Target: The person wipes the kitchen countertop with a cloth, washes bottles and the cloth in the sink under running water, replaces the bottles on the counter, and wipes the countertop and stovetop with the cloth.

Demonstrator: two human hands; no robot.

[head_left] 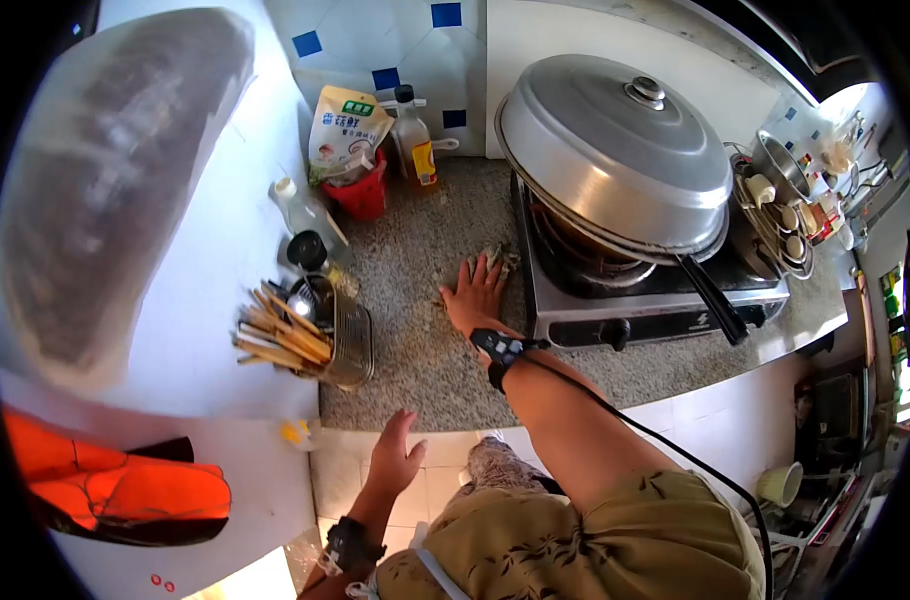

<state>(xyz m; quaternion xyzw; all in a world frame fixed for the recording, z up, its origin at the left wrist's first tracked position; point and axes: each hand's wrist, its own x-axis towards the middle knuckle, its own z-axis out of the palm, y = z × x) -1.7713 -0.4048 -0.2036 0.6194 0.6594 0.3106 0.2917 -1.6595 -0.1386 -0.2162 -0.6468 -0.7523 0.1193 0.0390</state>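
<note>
On the speckled grey counter (415, 330), my right hand (472, 300) lies flat with its fingers spread. Beneath and beyond its fingertips is a crumpled greyish cloth (502, 258), mostly covered by the hand. The gas stove (575, 330) is just to the right of this hand, with a big pan under a domed metal lid (615, 150) on its burner. My left hand (397, 458) hangs in front of the counter's front edge, fingers apart and holding nothing.
Left on the counter stand a metal holder (353, 345) full of chopsticks (285, 335), a dark-capped jar (310, 252), a clear bottle (310, 212), a red basket (363, 192) with a seasoning pouch (345, 130), and a sauce bottle (413, 140). The pan's black handle (713, 300) sticks out frontward.
</note>
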